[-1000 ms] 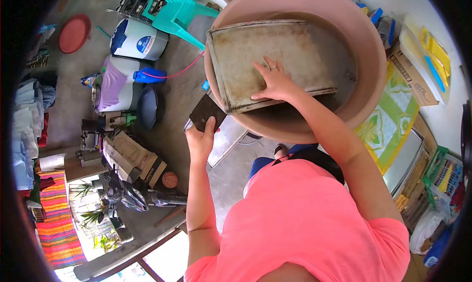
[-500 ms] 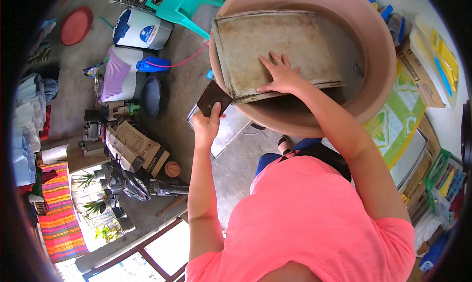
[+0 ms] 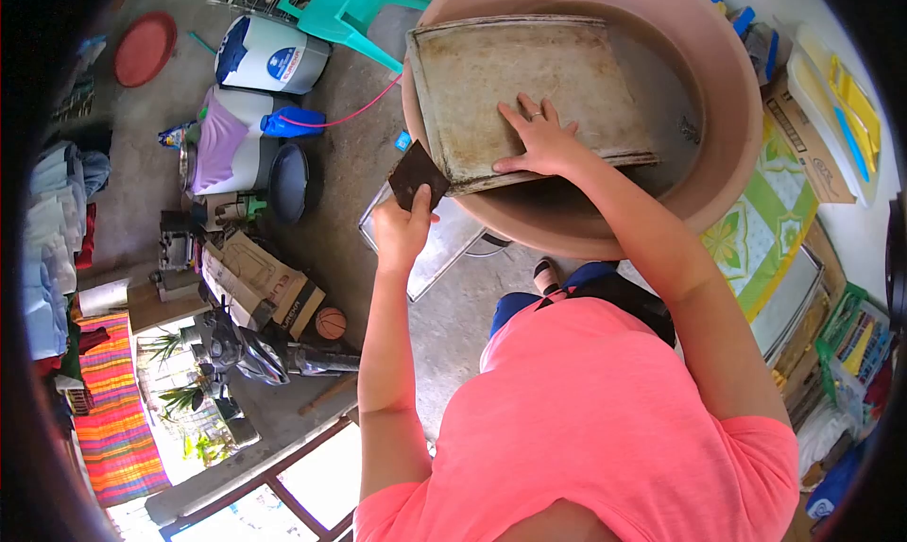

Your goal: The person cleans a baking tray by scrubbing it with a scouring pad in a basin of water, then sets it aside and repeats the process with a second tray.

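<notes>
A stained rectangular metal tray [image 3: 539, 79] rests in a big pinkish-brown basin [image 3: 737, 154], its left corners overlapping the rim. My right hand [image 3: 541, 140] lies with fingers spread on the tray's surface, a ring on one finger. At the tray's near left corner, my left hand [image 3: 404, 223] pinches a dark brown square sheet [image 3: 416, 175], thumb on top. The sheet's edge comes right up to the tray's corner. Murky water [image 3: 661, 69] shows in the basin beside the tray, with a small dark clump [image 3: 690, 129] at the right.
Below my left hand, another flat metal tray [image 3: 439, 254] lies on the floor. A green chair [image 3: 350, 17] stands behind the basin. White tubs [image 3: 283, 55], a blue dipper [image 3: 288, 123] and a dark basin [image 3: 289, 183] are at the left. A motorcycle [image 3: 250, 353] and cardboard box [image 3: 274, 287] sit nearer.
My left hand has moved slightly up and right with the dark sheet, which has turned a little. My right hand keeps its place on the tray.
</notes>
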A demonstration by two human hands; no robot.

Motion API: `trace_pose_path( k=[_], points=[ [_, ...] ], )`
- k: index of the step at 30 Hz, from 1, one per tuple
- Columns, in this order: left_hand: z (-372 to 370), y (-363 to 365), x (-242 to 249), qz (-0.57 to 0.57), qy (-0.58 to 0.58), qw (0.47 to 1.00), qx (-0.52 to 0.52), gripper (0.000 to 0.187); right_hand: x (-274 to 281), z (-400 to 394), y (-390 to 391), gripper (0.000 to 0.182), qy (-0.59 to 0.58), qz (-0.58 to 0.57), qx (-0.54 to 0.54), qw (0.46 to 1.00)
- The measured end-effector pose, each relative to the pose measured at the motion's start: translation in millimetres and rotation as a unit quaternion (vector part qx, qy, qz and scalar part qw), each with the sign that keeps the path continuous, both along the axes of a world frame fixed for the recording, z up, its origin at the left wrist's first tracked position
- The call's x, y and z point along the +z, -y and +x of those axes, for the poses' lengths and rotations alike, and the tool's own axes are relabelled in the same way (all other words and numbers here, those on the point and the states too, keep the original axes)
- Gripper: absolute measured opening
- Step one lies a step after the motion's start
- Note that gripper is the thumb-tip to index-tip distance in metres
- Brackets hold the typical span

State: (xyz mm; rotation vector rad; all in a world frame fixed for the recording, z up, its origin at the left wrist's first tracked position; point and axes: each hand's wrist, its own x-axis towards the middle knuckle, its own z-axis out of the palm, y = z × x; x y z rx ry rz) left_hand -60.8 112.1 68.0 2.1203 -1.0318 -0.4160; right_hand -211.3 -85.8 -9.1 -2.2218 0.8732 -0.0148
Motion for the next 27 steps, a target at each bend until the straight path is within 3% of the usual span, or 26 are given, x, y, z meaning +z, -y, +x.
trace_pose_path(
  k=[11,17,27],
  points=[
    [-4.6,6.9,6.5,-0.006,0.042,0.999,-0.012,0.029,-1.3,0.4,0.7,0.108,-0.004,-0.004,0.005,1.000],
    [3.6,7.3,11.5,0.045,-0.018,0.998,-0.027,0.031,-0.8,0.9,1.1,0.108,-0.010,-0.001,0.006,1.000],
    [20.8,14.6,15.1,0.073,-0.012,0.996,-0.048,0.031,-2.3,3.4,1.4,0.108,-0.013,-0.005,0.008,1.000]
  ],
)
